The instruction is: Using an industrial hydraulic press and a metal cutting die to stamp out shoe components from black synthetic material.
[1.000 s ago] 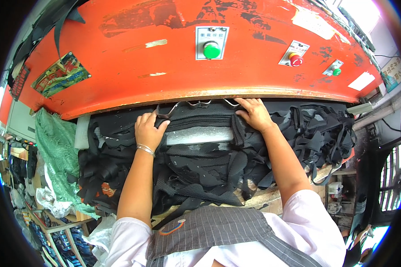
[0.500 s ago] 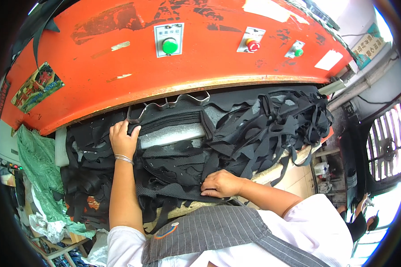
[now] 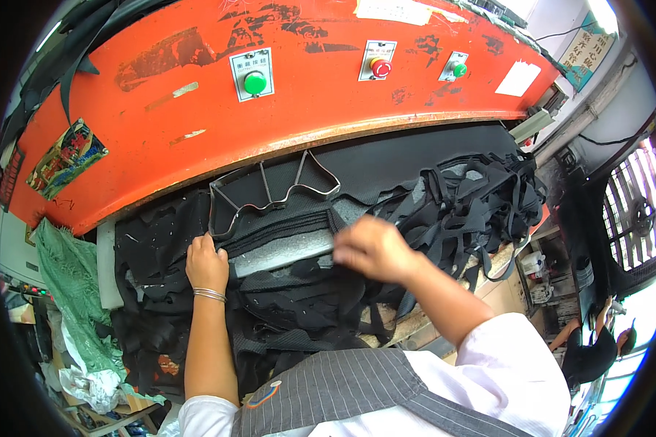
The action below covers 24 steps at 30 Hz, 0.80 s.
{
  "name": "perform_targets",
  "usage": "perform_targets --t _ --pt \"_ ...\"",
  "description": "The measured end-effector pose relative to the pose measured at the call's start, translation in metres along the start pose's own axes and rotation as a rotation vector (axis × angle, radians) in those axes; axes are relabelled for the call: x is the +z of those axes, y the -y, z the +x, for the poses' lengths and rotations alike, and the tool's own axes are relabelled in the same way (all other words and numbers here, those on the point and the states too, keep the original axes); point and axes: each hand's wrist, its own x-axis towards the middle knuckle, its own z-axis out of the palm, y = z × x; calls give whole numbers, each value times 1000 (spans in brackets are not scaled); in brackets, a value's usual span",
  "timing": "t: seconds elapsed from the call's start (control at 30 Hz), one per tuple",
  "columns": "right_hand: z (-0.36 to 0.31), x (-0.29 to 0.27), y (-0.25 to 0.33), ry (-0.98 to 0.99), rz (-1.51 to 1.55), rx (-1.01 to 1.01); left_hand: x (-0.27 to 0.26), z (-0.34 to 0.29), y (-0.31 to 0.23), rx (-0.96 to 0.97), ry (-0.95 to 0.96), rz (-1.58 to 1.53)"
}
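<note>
A wavy metal cutting die [image 3: 268, 205] with cross braces lies on black mesh fabric [image 3: 408, 156] in front of the orange press. My left hand [image 3: 208, 264] is closed at the die's near left corner, fingertips on its metal edge. Beside it, a stack of black fabric layers [image 3: 280, 231] runs along a pale grey board [image 3: 291, 247]. My right hand [image 3: 372, 249], smeared by motion, hovers above the board's right end and the cut strips; its fingers cannot be read clearly.
The orange press beam [image 3: 197, 109] spans the far side, carrying green buttons [image 3: 255, 83] and a red one [image 3: 380, 68]. Tangled black offcuts [image 3: 481, 193] heap at the right. A green woven sack [image 3: 69, 280] hangs at the left. Another person [image 3: 590, 357] is at the far right.
The cutting die has come out from beneath the press beam toward me, my left hand moving with it. My right hand has lifted off the near scraps and moved forward.
</note>
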Motion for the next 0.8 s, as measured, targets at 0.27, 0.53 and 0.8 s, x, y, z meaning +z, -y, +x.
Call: perform_targets --t 0.27,0.53,0.8 --pt "62 32 -111 -71 -258 65 12 5 1 64 0 -7" --pt "45 14 -120 -220 8 142 16 -6 18 260 -159 -33" --pt "-3 -7 -154 -261 106 318 -21 -4 -12 280 -78 0"
